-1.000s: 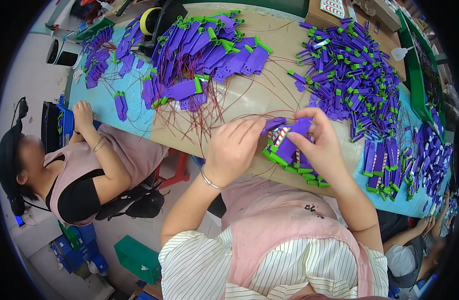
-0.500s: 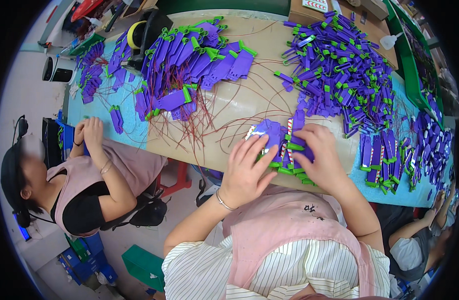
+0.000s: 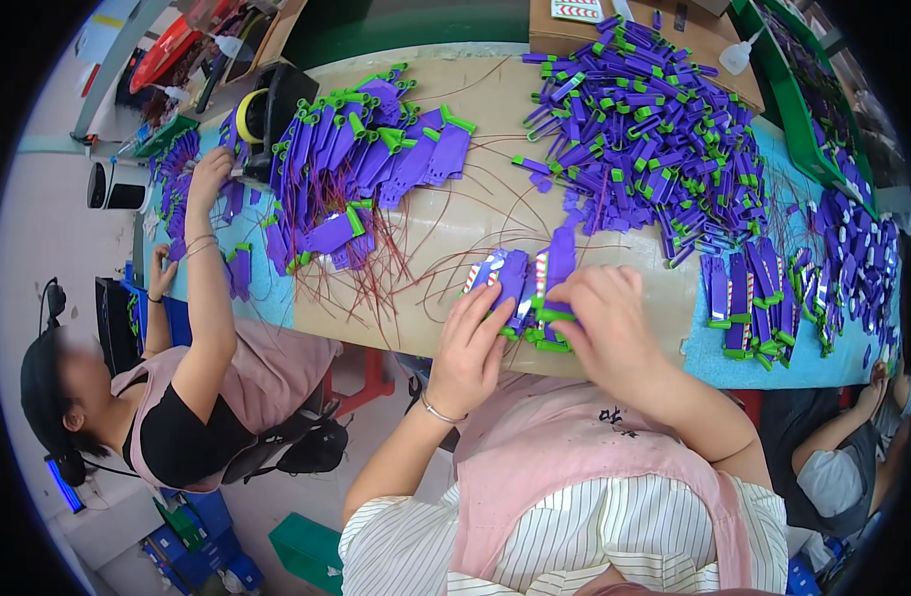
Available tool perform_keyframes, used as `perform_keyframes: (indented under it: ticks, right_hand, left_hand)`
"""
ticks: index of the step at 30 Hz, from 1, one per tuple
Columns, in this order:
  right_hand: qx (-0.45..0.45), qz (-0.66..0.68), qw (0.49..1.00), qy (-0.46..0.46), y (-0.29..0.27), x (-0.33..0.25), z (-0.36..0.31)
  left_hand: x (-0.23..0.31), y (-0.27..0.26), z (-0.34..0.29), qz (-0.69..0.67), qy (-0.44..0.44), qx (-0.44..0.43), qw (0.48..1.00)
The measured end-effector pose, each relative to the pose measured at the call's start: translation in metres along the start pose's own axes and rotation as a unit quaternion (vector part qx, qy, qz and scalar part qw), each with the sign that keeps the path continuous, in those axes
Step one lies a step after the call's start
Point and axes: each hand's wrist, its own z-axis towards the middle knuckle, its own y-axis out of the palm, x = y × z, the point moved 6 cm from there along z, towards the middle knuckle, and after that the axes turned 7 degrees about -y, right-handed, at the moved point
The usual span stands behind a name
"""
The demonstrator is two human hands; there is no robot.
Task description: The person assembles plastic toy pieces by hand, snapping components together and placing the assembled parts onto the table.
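In front of me a short row of flat purple plastic pieces point(image 3: 512, 281) with green ends lies at the near table edge; some carry red-and-white striped stickers. My left hand point(image 3: 465, 350) rests on the left side of this row, fingers extended and slightly apart. Closed around the green end of one purple piece point(image 3: 561, 260) is my right hand point(image 3: 609, 323); its fingers and thumb partly hide that end. This piece stands out farther from me than its neighbours.
A big heap of purple-and-green parts point(image 3: 644, 129) covers the far right. Wired purple pieces point(image 3: 346, 149) pile up at the left, beside a black tape dispenser point(image 3: 272, 119). More striped pieces point(image 3: 753, 288) lie right. A co-worker point(image 3: 207, 348) reaches over the table at left.
My view has shifted, so the table sits differently in it. My left hand's fingers have drawn closer together, and my right has closed round a green end. The co-worker's arm now reaches forward.
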Motion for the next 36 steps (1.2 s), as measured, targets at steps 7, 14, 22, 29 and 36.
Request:
perform_keyframes:
  ticks: [7, 14, 22, 29, 36]
  right_hand:
    - [-0.074, 0.07, 0.994, -0.025, 0.018, 0.012, -0.024]
    - [0.285, -0.037, 0.952, 0.107, -0.127, 0.078, -0.104]
    - [0.452, -0.161, 0.789, 0.385, -0.181, 0.15, -0.28]
    - [0.378, -0.147, 0.828, 0.387, -0.155, 0.166, -0.262]
    - [0.312, -0.118, 0.868, 0.368, -0.129, 0.138, -0.225]
  left_hand:
    - [0.005, 0.003, 0.013, -0.023, -0.018, -0.005, 1.0]
    - [0.054, 0.01, 0.027, 0.048, 0.077, 0.01, 0.996]
    - [0.142, 0.103, 0.057, 0.081, 0.236, -0.276, 0.928]
    - [0.128, 0.111, 0.051, 0.161, 0.229, -0.31, 0.909]
    - [0.107, 0.087, 0.046, 0.172, 0.2, -0.32, 0.91]
